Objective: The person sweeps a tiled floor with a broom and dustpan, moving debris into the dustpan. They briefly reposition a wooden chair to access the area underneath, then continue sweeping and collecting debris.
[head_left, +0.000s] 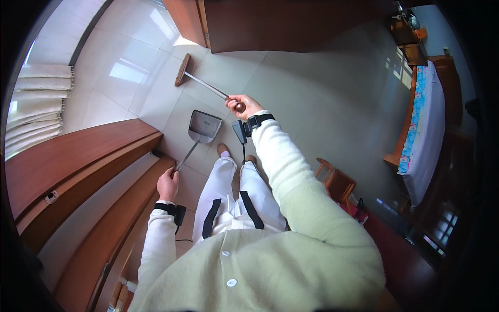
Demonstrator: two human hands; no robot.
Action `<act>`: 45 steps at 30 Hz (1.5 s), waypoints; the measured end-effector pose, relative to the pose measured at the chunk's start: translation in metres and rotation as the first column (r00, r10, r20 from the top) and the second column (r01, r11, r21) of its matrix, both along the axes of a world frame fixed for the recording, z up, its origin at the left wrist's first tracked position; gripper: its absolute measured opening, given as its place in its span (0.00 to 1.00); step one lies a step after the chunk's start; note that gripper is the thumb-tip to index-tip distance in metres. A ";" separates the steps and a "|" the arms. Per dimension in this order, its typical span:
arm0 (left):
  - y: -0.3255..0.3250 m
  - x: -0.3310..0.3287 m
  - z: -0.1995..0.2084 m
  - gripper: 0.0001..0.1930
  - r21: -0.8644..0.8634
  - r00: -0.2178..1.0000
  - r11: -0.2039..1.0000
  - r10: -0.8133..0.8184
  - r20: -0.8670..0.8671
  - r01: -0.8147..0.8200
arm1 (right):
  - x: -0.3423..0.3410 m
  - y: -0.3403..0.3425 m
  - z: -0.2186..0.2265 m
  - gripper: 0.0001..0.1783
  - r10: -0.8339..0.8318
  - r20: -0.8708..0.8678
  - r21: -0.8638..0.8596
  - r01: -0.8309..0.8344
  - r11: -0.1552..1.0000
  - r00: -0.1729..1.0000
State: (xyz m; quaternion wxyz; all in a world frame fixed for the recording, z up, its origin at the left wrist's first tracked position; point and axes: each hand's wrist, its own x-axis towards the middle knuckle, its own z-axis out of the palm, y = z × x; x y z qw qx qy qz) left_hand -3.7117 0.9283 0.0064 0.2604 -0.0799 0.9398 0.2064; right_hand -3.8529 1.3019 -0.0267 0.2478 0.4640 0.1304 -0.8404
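My left hand [167, 184] is closed around the handle of a grey dustpan [204, 125], whose pan rests on the tiled floor ahead of my feet. The fingers of my right hand [243, 105] wrap round the handle end of a broom [205, 85]. From there its metal stick slants away to the far left. The brown broom head [182, 70] is on the floor beyond the dustpan, apart from it, close to the base of a wooden door or cabinet edge. Whether there is dirt in the pan cannot be made out.
Wooden furniture [88, 161] runs along my left, below a white curtain [39, 99]. A large brown wooden panel [260, 26] stands ahead. To the right are a small wooden chair [338, 182] and a bed [426, 130] with a blue and white cover. Pale tiles [312, 104] cover the floor.
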 end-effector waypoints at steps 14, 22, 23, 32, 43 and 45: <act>0.038 -0.019 -0.008 0.14 0.023 0.988 0.990 -0.138 -0.072 0.140 | 0.261 0.172 0.105 0.08 -0.426 0.129 0.253 0.386 0.887 0.895; 0.084 -0.030 -0.011 0.15 0.020 0.981 0.982 -0.186 -0.049 0.187 | 0.283 0.196 0.158 0.18 -0.053 0.020 0.660 0.027 0.751 0.998; 0.090 -0.031 -0.012 0.15 0.021 0.982 0.983 -0.183 -0.048 0.184 | 0.279 0.202 0.162 0.24 -0.019 0.058 0.707 -0.028 0.707 0.998; 0.173 0.008 0.005 0.16 -0.008 0.996 1.000 -0.018 -0.087 0.017 | 0.195 0.348 0.089 0.13 0.268 0.361 0.909 -0.401 0.115 0.893; 0.258 0.085 0.025 0.17 -0.013 0.928 0.928 0.373 0.008 -0.373 | 0.239 0.406 0.071 0.19 0.671 0.540 0.809 -0.533 -0.248 0.508; 0.266 0.096 0.020 0.17 -0.015 0.927 0.927 0.375 -0.024 -0.375 | 0.257 0.409 0.091 0.20 0.731 0.496 0.810 -0.554 -0.194 0.469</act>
